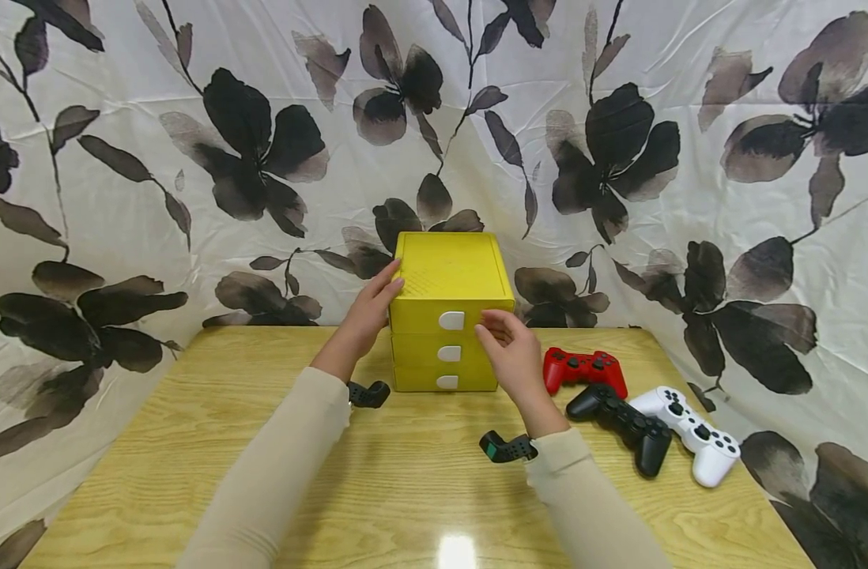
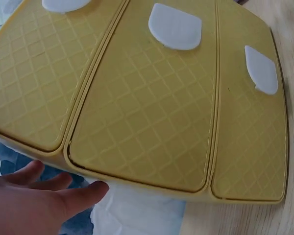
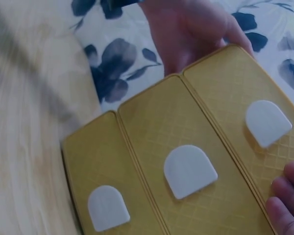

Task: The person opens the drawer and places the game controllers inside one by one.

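Observation:
A yellow cabinet (image 1: pixel 451 265) with three stacked drawers stands on the table, each drawer front bearing a white rounded handle (image 1: pixel 451 320). My left hand (image 1: pixel 368 316) rests along the cabinet's left side, fingertips near the top edge. In the left wrist view its extended fingers (image 2: pixel 90 193) lie at the side edge of the drawer fronts. My right hand (image 1: pixel 511 348) is at the right part of the front, to the right of the top handle, fingers loosely bent and holding nothing. Its fingertips (image 3: pixel 284 196) show close to the top drawer front in the right wrist view. All three drawers are closed.
Right of the cabinet lie a red game controller (image 1: pixel 585 371), a black game controller (image 1: pixel 622 427) and a white game controller (image 1: pixel 690 433) close together. The wooden table (image 1: pixel 420 482) spreads out in front. Behind it hangs a white cloth (image 1: pixel 491 190) with dark flowers.

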Demonstrator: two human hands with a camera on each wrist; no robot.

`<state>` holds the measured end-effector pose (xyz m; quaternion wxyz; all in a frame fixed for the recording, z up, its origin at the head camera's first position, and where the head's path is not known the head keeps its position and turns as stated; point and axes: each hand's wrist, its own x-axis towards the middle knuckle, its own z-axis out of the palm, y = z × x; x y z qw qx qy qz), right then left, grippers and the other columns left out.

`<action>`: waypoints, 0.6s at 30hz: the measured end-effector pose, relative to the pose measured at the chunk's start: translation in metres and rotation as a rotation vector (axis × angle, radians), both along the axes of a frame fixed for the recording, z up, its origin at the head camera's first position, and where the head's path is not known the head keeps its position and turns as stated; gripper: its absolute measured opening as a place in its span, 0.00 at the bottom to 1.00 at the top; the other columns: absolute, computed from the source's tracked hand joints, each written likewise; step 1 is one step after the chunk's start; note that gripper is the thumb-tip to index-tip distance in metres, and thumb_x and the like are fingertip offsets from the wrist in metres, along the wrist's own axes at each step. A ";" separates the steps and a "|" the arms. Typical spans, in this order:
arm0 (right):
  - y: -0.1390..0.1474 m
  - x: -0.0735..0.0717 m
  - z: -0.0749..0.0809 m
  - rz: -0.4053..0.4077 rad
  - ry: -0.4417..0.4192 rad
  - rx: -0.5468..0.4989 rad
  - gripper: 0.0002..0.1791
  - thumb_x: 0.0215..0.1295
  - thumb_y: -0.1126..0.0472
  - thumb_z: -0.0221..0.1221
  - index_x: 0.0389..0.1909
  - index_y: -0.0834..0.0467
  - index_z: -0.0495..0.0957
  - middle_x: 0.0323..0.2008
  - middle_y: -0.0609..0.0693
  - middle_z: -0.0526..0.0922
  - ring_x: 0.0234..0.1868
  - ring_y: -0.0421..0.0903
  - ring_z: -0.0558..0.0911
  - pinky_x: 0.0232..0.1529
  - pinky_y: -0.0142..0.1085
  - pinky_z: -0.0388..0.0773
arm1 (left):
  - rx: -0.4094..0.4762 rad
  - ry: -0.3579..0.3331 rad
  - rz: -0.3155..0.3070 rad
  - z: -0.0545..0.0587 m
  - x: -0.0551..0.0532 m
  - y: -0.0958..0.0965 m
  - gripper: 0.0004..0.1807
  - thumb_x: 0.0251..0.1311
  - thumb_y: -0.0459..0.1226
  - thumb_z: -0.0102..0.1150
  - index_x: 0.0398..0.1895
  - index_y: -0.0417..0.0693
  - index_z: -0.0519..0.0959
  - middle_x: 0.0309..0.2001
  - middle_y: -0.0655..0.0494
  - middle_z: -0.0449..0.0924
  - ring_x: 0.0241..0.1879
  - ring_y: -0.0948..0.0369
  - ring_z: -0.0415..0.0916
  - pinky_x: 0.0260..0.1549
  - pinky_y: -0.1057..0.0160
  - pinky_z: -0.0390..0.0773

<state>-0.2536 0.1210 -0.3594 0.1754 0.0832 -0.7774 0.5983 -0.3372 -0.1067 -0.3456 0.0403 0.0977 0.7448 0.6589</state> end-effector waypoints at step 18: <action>-0.009 -0.021 -0.018 -0.002 0.042 -0.034 0.12 0.57 0.57 0.60 0.43 0.54 0.79 0.41 0.52 0.82 0.41 0.45 0.81 0.45 0.33 0.78 | 0.051 -0.014 0.001 -0.004 -0.003 0.006 0.22 0.66 0.47 0.38 0.63 0.72 0.61 0.71 0.62 0.46 0.68 0.54 0.51 0.64 0.45 0.55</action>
